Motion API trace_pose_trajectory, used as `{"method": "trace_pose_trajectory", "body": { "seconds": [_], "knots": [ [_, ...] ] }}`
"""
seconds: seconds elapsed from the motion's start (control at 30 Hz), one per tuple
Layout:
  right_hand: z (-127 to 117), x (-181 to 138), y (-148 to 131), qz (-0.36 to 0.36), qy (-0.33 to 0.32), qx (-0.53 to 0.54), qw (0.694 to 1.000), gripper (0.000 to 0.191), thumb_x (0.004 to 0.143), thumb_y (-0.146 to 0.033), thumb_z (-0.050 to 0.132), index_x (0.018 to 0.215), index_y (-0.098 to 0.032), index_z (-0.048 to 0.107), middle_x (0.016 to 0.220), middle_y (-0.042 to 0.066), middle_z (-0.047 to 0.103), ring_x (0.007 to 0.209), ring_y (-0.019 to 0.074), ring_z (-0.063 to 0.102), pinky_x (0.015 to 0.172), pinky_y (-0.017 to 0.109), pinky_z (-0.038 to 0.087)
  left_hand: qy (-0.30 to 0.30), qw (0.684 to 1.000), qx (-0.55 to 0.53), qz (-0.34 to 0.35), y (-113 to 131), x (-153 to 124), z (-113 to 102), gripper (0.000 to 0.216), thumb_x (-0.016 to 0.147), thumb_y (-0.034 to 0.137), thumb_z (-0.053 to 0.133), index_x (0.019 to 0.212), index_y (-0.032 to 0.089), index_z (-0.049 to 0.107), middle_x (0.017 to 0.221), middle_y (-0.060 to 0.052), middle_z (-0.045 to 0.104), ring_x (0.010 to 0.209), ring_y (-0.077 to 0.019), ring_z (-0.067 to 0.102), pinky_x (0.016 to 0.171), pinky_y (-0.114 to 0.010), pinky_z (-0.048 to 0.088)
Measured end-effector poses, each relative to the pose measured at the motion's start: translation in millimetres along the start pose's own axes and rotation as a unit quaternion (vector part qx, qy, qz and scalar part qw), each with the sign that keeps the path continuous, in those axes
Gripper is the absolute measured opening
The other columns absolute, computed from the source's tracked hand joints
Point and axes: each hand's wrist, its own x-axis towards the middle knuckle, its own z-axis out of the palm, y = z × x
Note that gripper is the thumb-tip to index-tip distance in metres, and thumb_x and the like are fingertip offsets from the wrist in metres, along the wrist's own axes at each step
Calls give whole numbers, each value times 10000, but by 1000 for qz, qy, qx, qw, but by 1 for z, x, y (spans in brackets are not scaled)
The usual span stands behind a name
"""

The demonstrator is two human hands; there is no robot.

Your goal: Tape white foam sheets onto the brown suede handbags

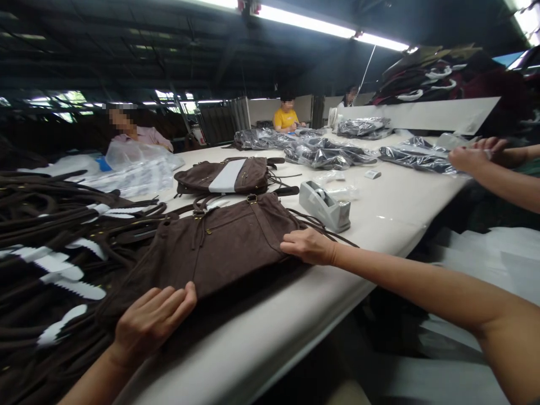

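Head view: a pale table point(390, 211) stretched beneath strip lights point(307, 20). Left of the tape dispenser point(325, 208) lay a brown bag point(236, 242), its edge gripped by closely curled fingers: left hand point(152, 316) well leftward, right hand point(309, 246) just before the dispenser.
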Motion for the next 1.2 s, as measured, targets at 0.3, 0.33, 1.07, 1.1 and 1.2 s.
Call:
{"method": "trace_pose_trajectory", "body": {
  "seconds": [0.3,0.33,1.07,1.1,1.2],
  "knots": [
    [8,-36,21,61,95,43,993,332,894,-48,402,1109,-195,609,975,71,632,955,191,509,812,294,381,-101,994,-36,30,-2,7,-12,363,877,21,405,1150,214,546,702,29,602,614,-139,553,686,-330,419],
    [-1,-32,26,66,56,53,995,313,879,-50,427,1075,-198,621,950,62,638,934,185,522,764,274,381,-107,993,-38,41,-5,8,-12,383,872,12,391,1149,224,549,703,28,603,614,-139,554,684,-329,417],
    [24,-59,-9,94,82,58,991,555,857,-85,411,1412,-85,424,1380,167,515,1264,266,472,1041,440,418,-250,959,-93,-97,-5,-17,-10,520,861,185,405,1372,261,467,1355,-132,526,1234,-296,514,1001,-463,431],
    [21,-59,-11,99,73,65,990,597,831,-118,446,1424,-67,399,1400,185,487,1283,285,450,1052,462,404,-257,954,-114,-100,-5,-17,-13,545,857,223,425,1401,257,432,1401,-129,495,1271,-295,489,1046,-474,400],
    [13,-57,-14,106,48,85,990,680,787,-208,520,1434,-58,374,1404,197,475,1289,305,430,1053,478,398,-291,936,-162,-113,-7,-15,-20,681,818,318,500,1469,266,309,1461,-105,447,1291,-279,481,1087,-456,374]
  ]
}}
